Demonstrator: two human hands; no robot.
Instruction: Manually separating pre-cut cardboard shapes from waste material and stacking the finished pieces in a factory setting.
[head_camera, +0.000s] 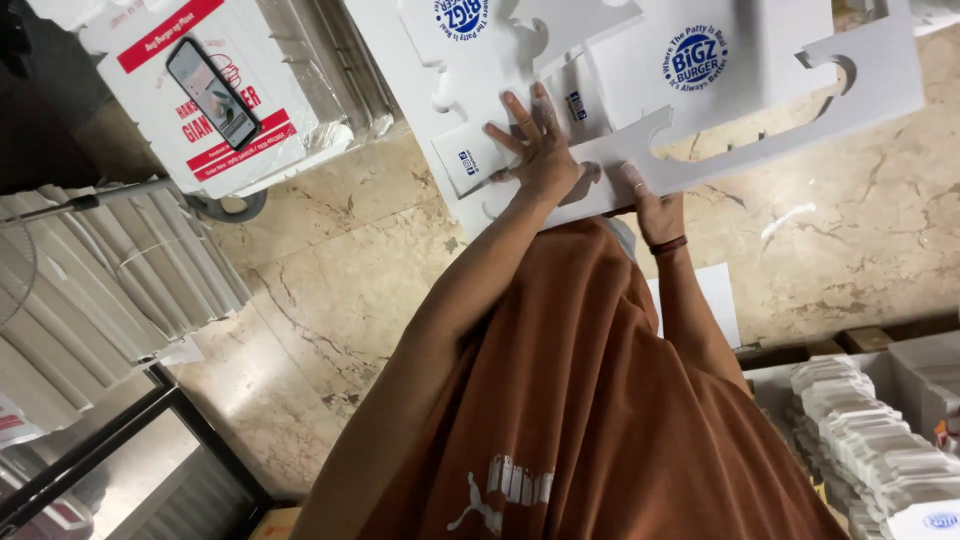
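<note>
While the left hand (540, 150) pressed flat, fingers spread, on a white carton blank (760, 110), the right hand (655, 210) pinched its near edge. A phone (212, 92) lay well left of both.

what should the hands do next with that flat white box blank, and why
Probably fold up the flap that the right hand grips. The white box blank lies flat and unfolded on the floor, and the left hand is pressed flat on it, pinning the panel.

I see the flat box blank (700, 90) on the floor (880, 230), phone (212, 92) on a stack (190, 130) to its left.
</note>
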